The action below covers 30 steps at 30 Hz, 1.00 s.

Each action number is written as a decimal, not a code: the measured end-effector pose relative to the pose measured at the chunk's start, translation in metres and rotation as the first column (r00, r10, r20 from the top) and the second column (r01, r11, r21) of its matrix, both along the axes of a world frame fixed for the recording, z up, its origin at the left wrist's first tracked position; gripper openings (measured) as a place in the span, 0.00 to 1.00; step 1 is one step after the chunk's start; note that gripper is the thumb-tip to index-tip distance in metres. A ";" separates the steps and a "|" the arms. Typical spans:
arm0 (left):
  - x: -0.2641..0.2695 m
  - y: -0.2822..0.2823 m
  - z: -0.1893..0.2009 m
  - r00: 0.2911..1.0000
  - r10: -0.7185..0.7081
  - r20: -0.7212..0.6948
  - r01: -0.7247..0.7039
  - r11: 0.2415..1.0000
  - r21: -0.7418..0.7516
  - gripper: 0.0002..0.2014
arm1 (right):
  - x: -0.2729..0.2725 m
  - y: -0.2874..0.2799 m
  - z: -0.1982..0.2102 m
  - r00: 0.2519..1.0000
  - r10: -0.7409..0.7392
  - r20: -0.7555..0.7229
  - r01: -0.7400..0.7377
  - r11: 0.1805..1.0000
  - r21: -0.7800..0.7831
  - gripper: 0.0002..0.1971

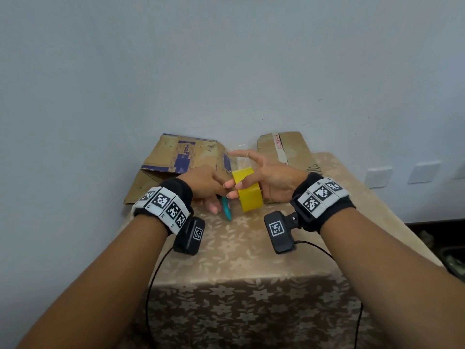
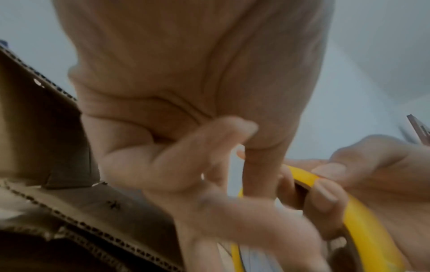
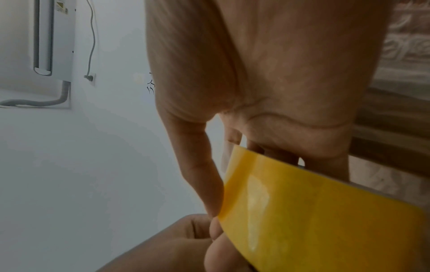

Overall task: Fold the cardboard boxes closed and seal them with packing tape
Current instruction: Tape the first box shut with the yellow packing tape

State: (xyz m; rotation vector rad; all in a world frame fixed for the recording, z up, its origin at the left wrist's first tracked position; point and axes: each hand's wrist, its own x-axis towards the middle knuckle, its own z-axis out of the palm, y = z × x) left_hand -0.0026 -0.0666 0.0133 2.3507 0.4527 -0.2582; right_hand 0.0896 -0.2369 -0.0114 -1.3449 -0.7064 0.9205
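While mid-table [image 1: 251,248] — yellow tape roll [image 1: 247,190], flattened boxes [image 1: 176,162] behind.

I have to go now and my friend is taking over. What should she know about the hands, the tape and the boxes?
Right hand: holds the yellow tape roll, fingers through its core.
Left hand: fingers at the roll's edge, apparently picking at the tape end; a teal tool shows below it, hold unclear.
Boxes: the purple-printed box and the plain box lie flattened at the back of the table.
Done: nothing folded or sealed.
Left: free the tape end, fold both boxes, tape them.
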 end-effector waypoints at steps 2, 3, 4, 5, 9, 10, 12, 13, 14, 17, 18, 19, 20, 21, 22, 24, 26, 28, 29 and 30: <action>0.004 0.002 0.002 0.993 0.066 0.096 -0.071 0.996 0.056 0.10 | 0.001 -0.001 0.000 1.000 0.008 -0.002 -0.008 1.000 -0.001 0.39; 0.007 0.004 0.003 0.975 0.114 0.189 -0.132 0.987 0.089 0.11 | 0.001 -0.001 0.000 1.000 0.010 -0.007 -0.010 1.000 0.003 0.39; 0.010 0.005 0.004 0.940 0.160 0.301 -0.196 0.976 0.093 0.12 | 0.002 -0.001 -0.001 1.000 0.011 -0.016 -0.011 1.000 0.010 0.39; 0.011 0.006 0.006 0.895 0.199 0.399 -0.236 0.971 0.044 0.12 | 0.002 0.000 0.000 1.000 0.012 -0.029 -0.012 1.000 0.017 0.39; 0.012 0.002 0.007 0.829 0.227 0.511 -0.087 0.955 -0.283 0.23 | -0.001 0.000 0.001 0.998 0.037 -0.050 -0.035 0.999 0.033 0.40; 0.012 0.002 0.006 0.824 0.203 0.529 -0.060 0.959 -0.275 0.24 | -0.002 0.000 0.001 0.998 0.041 -0.048 -0.039 0.999 0.037 0.41; 0.013 0.003 0.002 0.792 0.183 0.583 -0.050 0.970 -0.236 0.20 | -0.004 0.000 0.002 0.998 0.042 -0.041 -0.040 0.998 0.045 0.41; 0.014 0.005 0.000 0.768 0.178 0.615 -0.056 0.975 -0.213 0.16 | -0.003 0.000 0.001 0.998 0.050 -0.034 -0.048 0.998 0.043 0.41; 0.015 0.006 -0.002 0.742 0.173 0.648 -0.063 0.980 -0.189 0.11 | -0.002 0.001 0.000 0.998 0.064 -0.026 -0.063 0.997 0.036 0.40; 0.017 0.011 -0.005 0.670 0.167 0.723 -0.096 0.986 -0.139 0.04 | 0.001 0.002 -0.002 0.995 0.101 -0.014 -0.101 0.995 0.016 0.38; 0.018 0.012 -0.005 0.661 0.163 0.733 -0.098 0.987 -0.130 0.04 | 0.002 0.003 -0.002 0.995 0.103 -0.015 -0.103 0.995 0.015 0.38; 0.019 0.012 -0.005 0.658 0.158 0.736 -0.091 0.987 -0.131 0.06 | 0.002 0.003 -0.002 0.995 0.097 -0.020 -0.096 0.995 0.013 0.38; 0.019 0.011 -0.004 0.661 0.153 0.735 -0.078 0.988 -0.136 0.08 | 0.002 0.004 -0.002 0.996 0.089 -0.026 -0.088 0.996 0.012 0.38; 0.019 0.010 -0.004 0.665 0.146 0.732 -0.067 0.988 -0.135 0.11 | 0.002 0.005 -0.002 0.996 0.085 -0.029 -0.085 0.996 0.014 0.37; 0.019 0.010 -0.005 0.668 0.135 0.731 -0.063 0.990 -0.126 0.14 | 0.002 0.006 -0.002 0.996 0.085 -0.031 -0.085 0.996 0.018 0.37; 0.019 0.010 -0.006 0.671 0.111 0.733 -0.057 0.993 -0.099 0.16 | 0.003 0.007 -0.002 0.997 0.072 -0.039 -0.071 0.997 0.019 0.34; 0.019 0.010 -0.007 0.673 0.101 0.733 -0.040 0.994 -0.099 0.17 | 0.005 0.008 -0.002 0.997 0.070 -0.043 -0.070 0.997 0.019 0.31; 0.019 0.011 -0.007 0.684 0.119 0.720 -0.027 0.990 -0.139 0.16 | 0.006 0.008 -0.002 0.995 0.087 -0.046 -0.086 0.996 0.030 0.31; 0.019 0.010 -0.007 0.694 0.139 0.706 -0.023 0.985 -0.172 0.15 | 0.007 0.008 -0.001 0.995 0.090 -0.046 -0.089 0.995 0.036 0.29; 0.019 0.009 -0.006 0.706 0.162 0.689 -0.019 0.977 -0.210 0.13 | 0.007 0.007 -0.001 0.995 0.089 -0.042 -0.087 0.995 0.039 0.28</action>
